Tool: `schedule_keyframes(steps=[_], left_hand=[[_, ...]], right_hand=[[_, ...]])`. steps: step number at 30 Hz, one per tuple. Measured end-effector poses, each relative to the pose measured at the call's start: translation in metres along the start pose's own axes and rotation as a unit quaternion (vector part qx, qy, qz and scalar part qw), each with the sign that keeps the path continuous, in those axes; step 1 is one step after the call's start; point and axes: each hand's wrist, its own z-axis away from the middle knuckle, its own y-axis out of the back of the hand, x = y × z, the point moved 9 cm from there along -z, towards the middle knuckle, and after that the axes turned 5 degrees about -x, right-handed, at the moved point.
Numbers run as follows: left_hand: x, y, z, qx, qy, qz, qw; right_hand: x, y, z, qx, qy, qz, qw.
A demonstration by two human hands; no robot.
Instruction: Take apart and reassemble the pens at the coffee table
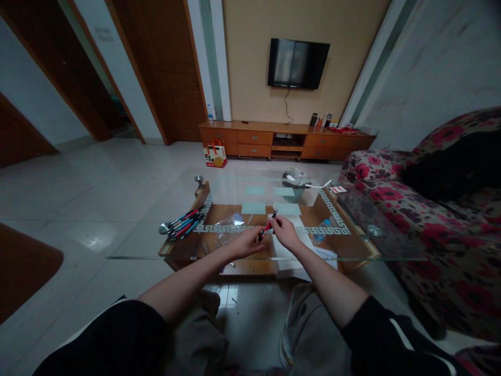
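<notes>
Over the glass coffee table point(144, 241), both my hands are closed on one slim pen point(267, 228) with a red barrel and black ends. My left hand point(249, 243) pinches its lower end. Around the upper end are the fingertips of my right hand point(284, 231). The pen slants up to the right, and parts of it are hidden by my fingers. To the left, a bunch of similar pens point(183, 223) in red, blue and black lies on the glass. A clear plastic bag point(230, 225) is just beyond my left hand.
White paper point(287, 261) lies near my right forearm, beside a plastic bottle point(322, 230). A lined basket point(296, 193) stands toward the far edge. The flowered sofa point(430, 209) flanks the table on the right.
</notes>
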Motion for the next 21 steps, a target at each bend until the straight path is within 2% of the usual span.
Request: schedule_keyframes(steps=[5,10,16,21], left_hand=[[0.001,-0.001,0.000,-0.013,-0.007,-0.035,0.999],[0.007,-0.003,0.002,-0.024,-0.019,-0.046,0.998],[0.012,0.002,0.003,-0.014,-0.029,-0.065,0.997],[0.012,0.002,0.003,-0.014,-0.027,-0.083,0.996]], right_hand=[[-0.003,0.000,0.000,-0.009,0.009,0.011,1.000],[-0.002,-0.007,0.002,-0.054,-0.004,-0.010,0.998],[-0.001,-0.003,0.001,-0.041,-0.002,-0.010,0.999],[0.002,-0.010,0.001,-0.058,-0.004,-0.034,0.998]])
